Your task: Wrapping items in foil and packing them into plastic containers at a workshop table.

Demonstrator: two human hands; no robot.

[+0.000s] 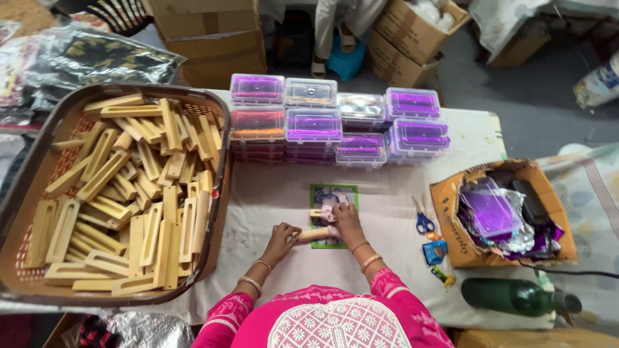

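Left hand [282, 234] curled shut around one end of a pale wooden U-shaped piece [312, 234], laid flat on a green-edged patterned card [333, 193] on the white-covered table [271, 193]. Right hand [346, 216] fingers bent, pressing small pale bits onto the card; exact grip unclear.
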